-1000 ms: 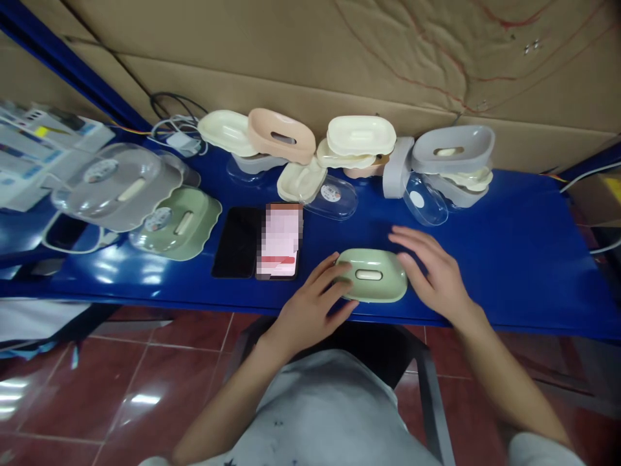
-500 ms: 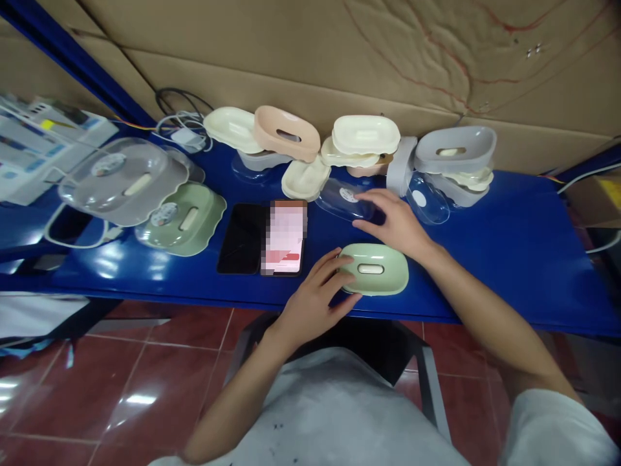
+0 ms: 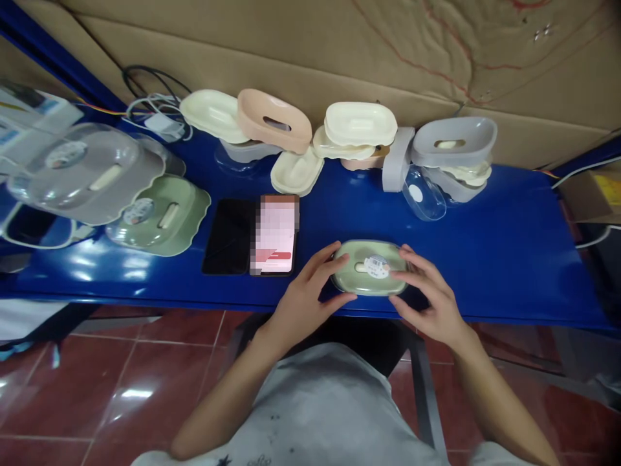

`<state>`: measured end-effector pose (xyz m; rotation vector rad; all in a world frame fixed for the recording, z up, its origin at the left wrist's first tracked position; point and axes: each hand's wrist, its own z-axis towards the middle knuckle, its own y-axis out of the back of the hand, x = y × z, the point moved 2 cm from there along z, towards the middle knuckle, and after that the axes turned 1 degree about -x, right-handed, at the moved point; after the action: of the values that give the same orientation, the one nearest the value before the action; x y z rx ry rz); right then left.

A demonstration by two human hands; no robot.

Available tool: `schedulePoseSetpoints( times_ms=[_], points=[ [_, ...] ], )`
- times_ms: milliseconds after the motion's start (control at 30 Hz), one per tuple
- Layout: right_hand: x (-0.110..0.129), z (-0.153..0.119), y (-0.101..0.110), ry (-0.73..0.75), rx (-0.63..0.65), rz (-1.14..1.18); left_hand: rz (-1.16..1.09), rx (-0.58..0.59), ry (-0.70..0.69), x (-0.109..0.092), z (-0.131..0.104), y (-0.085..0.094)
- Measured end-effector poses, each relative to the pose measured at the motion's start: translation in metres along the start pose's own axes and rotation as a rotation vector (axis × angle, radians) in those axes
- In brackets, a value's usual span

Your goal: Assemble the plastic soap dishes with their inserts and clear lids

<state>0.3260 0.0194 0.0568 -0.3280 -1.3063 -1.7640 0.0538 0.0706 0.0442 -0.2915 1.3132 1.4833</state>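
Observation:
A green soap dish lies on the blue table in front of me, with a clear lid over it. The lid bears a round white label, and the dish's cream insert shows through beside it. My left hand grips the left end, thumb at the near edge and fingers at the far edge. Around the right end, my right hand holds the lid in the same way. Whether the lid is fully seated on the dish I cannot tell.
Two phones lie to the left. Beyond them are a green lidded soap dish and grey lidded ones. Along the back stand cream, peach and grey dish parts, plus another clear lid. Cables lie at back left.
My right hand has brought the clear lid from behind the green soap dish onto it, and now holds its right end. My left hand stays at the left end. The view has shifted slightly.

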Motion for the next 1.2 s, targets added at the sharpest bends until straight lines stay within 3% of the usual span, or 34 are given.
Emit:
schedulePoseSetpoints(
  times_ms=[267, 400, 467, 600, 667, 767, 867, 967, 1067, 1200],
  points=[
    [-0.002, -0.002, -0.004, 0.030, 0.045, -0.152, -0.029, 0.009, 0.022, 0.005, -0.002, -0.001],
    [0.003, -0.013, -0.001, -0.002, 0.001, -0.242, -0.012, 0.085, 0.037, 0.001, -0.003, -0.002],
    [0.005, -0.029, 0.006, -0.064, -0.060, -0.314, -0.010, 0.104, 0.022, -0.003, -0.004, 0.000],
    [-0.003, -0.071, 0.036, -0.281, -0.301, -0.539, -0.015, 0.018, -0.059, -0.012, -0.001, 0.017],
    [-0.015, -0.088, 0.056, -0.342, -0.437, -0.661, 0.069, -0.008, -0.116, -0.014, 0.012, 0.032],
    [-0.042, -0.095, 0.084, -0.370, -0.575, -0.772, 0.311, -0.001, -0.151, -0.010, 0.050, 0.056],
    [-0.070, -0.083, 0.102, -0.392, -0.586, -0.788, 0.627, 0.071, -0.009, 0.006, 0.102, 0.070],
    [-0.078, -0.056, 0.105, -0.418, -0.588, -0.833, 0.857, 0.191, 0.217, 0.025, 0.144, 0.074],
    [-0.059, -0.017, 0.090, -0.310, -0.608, -0.816, 0.879, 0.269, 0.384, 0.040, 0.164, 0.072],
    [-0.026, 0.043, 0.050, -0.175, -0.409, -0.640, 0.833, 0.215, 0.370, 0.054, 0.168, 0.073]
  ],
)
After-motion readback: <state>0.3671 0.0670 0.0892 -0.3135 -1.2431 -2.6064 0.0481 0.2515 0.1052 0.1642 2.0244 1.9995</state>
